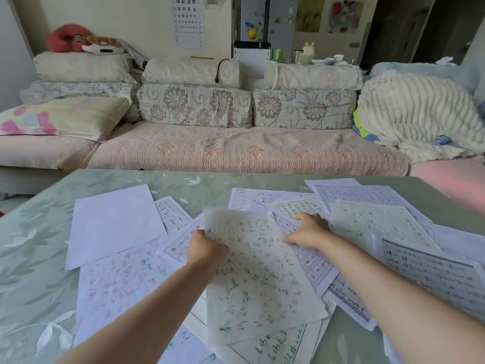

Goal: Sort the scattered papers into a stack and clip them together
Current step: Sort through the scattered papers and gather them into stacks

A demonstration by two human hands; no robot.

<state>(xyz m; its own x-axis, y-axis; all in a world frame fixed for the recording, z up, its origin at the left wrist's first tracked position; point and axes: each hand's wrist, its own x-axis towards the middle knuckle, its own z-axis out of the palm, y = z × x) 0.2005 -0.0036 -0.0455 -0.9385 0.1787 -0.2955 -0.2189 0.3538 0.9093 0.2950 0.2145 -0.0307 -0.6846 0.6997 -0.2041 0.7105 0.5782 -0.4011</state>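
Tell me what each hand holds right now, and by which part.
The left hand pinches the green-inked sheet at its left edge. The right hand touches its right edge; a grip there cannot be told.

Home, living room. Long sofa (pixel 236 151) with quilted pink seat cover and floral back cushions (pixel 194 105). Loose pillow (pixel 65 118) at its left end, ribbed fluffy blanket (pixel 414 114) heaped at its right. Red plush toy (pixel 68 38) on top of the sofa back. Eye chart (pixel 189 21) taped to the wall behind. Fridge (pixel 267 19) with magnets further back, jars and bowls just beside it. Near side: low counter (pixel 39 232) under a green leaf-print cloth, strewn with handwritten practice papers (pixel 262 271). Daylight, domestic clutter throughout.
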